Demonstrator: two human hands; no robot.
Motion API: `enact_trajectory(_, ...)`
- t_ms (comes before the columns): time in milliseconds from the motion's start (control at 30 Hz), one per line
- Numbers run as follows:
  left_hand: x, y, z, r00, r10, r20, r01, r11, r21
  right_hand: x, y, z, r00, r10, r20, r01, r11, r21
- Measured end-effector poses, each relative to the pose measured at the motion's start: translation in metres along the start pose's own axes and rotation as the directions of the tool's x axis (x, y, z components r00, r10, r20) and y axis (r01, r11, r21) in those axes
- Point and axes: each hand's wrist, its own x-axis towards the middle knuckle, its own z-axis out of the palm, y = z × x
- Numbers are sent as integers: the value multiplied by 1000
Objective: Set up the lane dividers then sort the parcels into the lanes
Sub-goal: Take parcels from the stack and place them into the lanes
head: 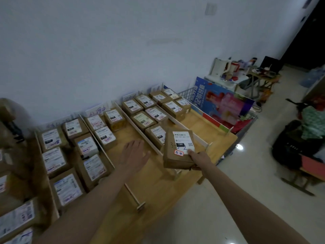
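Left hand (134, 152) is spread flat, hovering over the bare wood in the middle lane. Right hand (197, 158) pinches a brown parcel (177, 148) by its near corner, above the white divider (144, 132). I'd read its label, then lower it flat behind the row. Table (219, 138) is light wood against a pale wall (105, 50); glossy floor (246, 173) and clutter to the right.

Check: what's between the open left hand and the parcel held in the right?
In the head view, a white lane divider crosses between the left hand and the held parcel; otherwise just bare wooden tabletop.
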Motion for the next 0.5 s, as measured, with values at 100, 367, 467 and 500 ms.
enact_trajectory(100, 11, 44, 11, 1000, 12, 11, -12, 1000, -7, 16, 14, -43, 1000, -13, -26, 12, 1000, -20)
enact_trajectory(367, 66, 123, 25, 998, 61, -1, -61, 998, -17, 67, 32, -119, 997, 15, -82, -11, 999, 49)
enact_trajectory(467, 95, 141, 34, 998, 67, -11, -68, 997, -37, 93, 26, -134, 996, 13, -87, -5, 996, 85)
enact_trajectory(500, 105, 147, 39, 998, 68, -10, -68, 997, -38, 104, 23, -139, 996, 10, -86, -2, 995, 96)
